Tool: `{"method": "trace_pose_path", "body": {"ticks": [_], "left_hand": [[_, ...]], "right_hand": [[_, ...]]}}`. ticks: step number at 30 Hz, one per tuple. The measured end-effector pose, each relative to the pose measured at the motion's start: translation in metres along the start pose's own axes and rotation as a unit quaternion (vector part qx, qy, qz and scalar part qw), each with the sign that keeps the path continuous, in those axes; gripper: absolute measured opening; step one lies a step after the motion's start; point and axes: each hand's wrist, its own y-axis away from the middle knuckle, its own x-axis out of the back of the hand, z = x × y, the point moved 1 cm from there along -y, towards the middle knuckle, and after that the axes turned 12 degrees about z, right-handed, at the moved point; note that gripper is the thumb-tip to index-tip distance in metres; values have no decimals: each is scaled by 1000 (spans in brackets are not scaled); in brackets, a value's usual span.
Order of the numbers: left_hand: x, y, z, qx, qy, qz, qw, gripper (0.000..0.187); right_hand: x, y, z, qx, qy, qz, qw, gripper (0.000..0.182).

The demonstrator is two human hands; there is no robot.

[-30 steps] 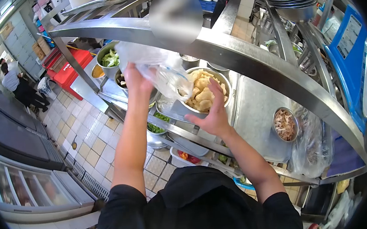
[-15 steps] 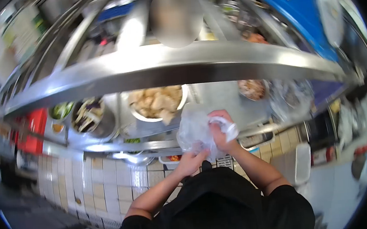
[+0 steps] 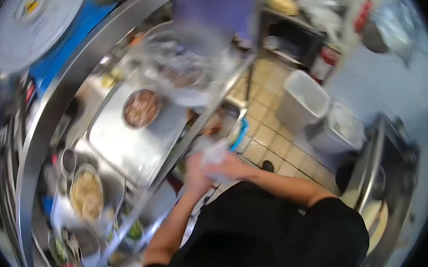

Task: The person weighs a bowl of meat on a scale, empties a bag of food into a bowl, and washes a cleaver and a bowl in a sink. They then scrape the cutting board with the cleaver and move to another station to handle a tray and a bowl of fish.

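Observation:
My left hand (image 3: 197, 173) and my right hand (image 3: 235, 167) are close together in front of my body, both somewhat blurred. Bunched between them is a clear plastic bag (image 3: 215, 155), with the fingers of both hands closed on it. Just beyond the hands, below the counter edge, is a metal pan (image 3: 232, 112) with brown pieces of food and something bright blue at its side. On the counter, a round bowl of pinkish meat pieces (image 3: 141, 108) stands on a metal tray (image 3: 123, 139).
A steel shelf rail (image 3: 62, 88) arches over the counter. To the left sits a bowl of pale yellowish pieces (image 3: 87, 195). Plastic wrapping (image 3: 172, 68) covers items at the back. Beyond the tiled floor (image 3: 268, 113) stand a white bin (image 3: 305, 95) and a fire extinguisher (image 3: 324, 63).
My view has swung to the right, bringing the bins and the sink side in. The plastic bag, spread wide before, is now gathered small between my hands, away from the counter top.

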Motion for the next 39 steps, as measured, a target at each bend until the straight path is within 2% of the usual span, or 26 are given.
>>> {"method": "trace_pose_path", "body": {"ticks": [1,2,3,4,5,6,7,9,10,11,12,13,14,15,16,17,19,22,25,27,29,31,33,35,37,39], "left_hand": [[-27,-10,12,-37,-3,-11,999,75],[-40,-28,34,84,111,-55,989,76],[-54,-38,43,57,144,-91,984,80],[-70,-43,50,19,124,-75,989,80],[-77,-58,58,32,149,-67,986,77],[-80,-63,67,89,159,2,983,60],[-87,-66,67,157,105,71,980,53],[-105,-53,62,265,20,167,950,40],[-98,-44,51,280,-17,269,921,29],[-79,-30,40,287,-52,368,883,18],[-41,-17,32,291,-194,379,857,9],[-1,8,14,284,-282,457,794,8],[35,33,-7,325,-317,541,708,13],[80,46,-6,287,-438,566,637,19],[117,76,-18,369,-459,548,594,23],[150,97,-28,413,-525,531,522,37],[195,114,-36,572,-508,487,421,52],[227,128,-50,673,-451,430,398,58],[237,137,-58,689,-408,378,465,51],[247,167,-87,686,-422,332,490,41],[252,180,-85,672,-414,314,528,39],[259,197,-72,616,-408,422,526,37],[273,167,-40,542,-396,536,512,35],[294,146,-46,417,-402,570,583,32],[314,112,-66,352,-465,485,652,27],[330,82,-110,370,-426,443,696,24]], "right_hand": [[30,7,10,-46,14,111,993,27],[66,8,5,-187,175,148,955,27],[106,8,19,-160,120,156,967,31],[147,8,33,-132,65,160,976,38],[169,8,32,-117,-72,200,970,43],[190,2,26,-124,-51,231,964,45],[257,1,62,-83,-108,190,972,44],[362,13,104,-142,-204,215,944,44],[402,19,113,-164,-181,259,935,42],[435,22,120,-180,-158,304,922,41],[468,24,129,-192,-141,342,909,43],[489,28,129,-205,-117,385,892,45],[508,26,125,-205,-125,369,898,46],[522,27,122,-208,-132,356,901,46],[532,29,119,-212,-139,343,904,46],[541,29,118,-217,-143,346,902,45],[545,20,118,-219,-159,348,897,44],[532,5,118,-220,-167,279,920,43],[528,-9,146,-222,-154,269,924,43],[523,-7,165,-237,-146,282,918,35],[505,-4,160,-235,-120,283,922,35],[481,17,148,-217,-82,274,933,42],[495,27,172,-229,-108,313,915,40],[479,49,166,-223,-131,320,912,38],[476,63,163,-268,-191,326,886,32],[484,68,163,-228,-143,369,890,29]]}}
